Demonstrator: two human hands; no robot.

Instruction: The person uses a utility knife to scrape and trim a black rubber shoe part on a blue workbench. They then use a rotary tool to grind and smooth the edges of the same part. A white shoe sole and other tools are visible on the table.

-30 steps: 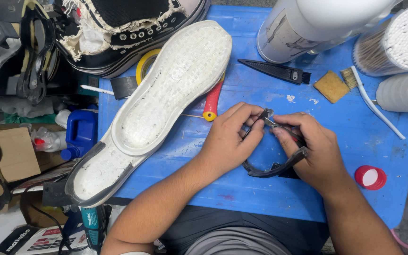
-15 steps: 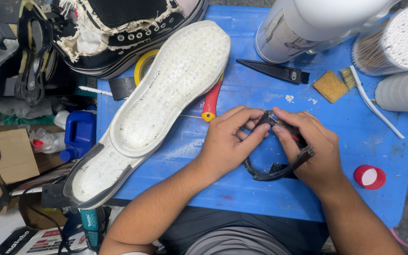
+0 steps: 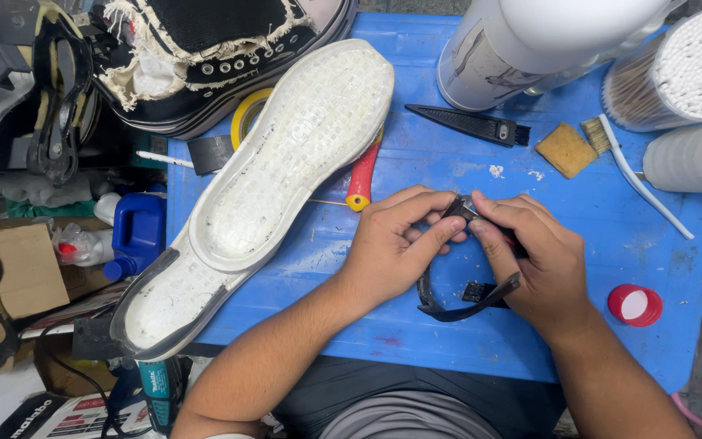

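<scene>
- The shoe sole (image 3: 262,203) lies tread-side hidden, slanting across the left part of the blue surface (image 3: 611,211), its heel end hanging over the near edge. It is well apart from the hands and need not be shifted for the work in hand.
- The left hand (image 3: 396,244) has thumb and forefinger pressed together on the top of a small dark piece (image 3: 458,208), steadying it just above the surface.
- The right hand (image 3: 534,260) meets it from the other side, its fingers (image 3: 489,223) pinching the same spot; a curved black strap (image 3: 461,305) loops out from beneath both hands.
- My judgement: the work goes best with wrists resting on the surface, a light grip, and the strap kept from twisting.
- What the dark piece is cannot be told; the fingers cover most of it.
- The strap's far end is hidden under the right palm.
- The white container (image 3: 530,49) and the tub of cotton swabs (image 3: 684,69) are cut off by the top edge.
</scene>
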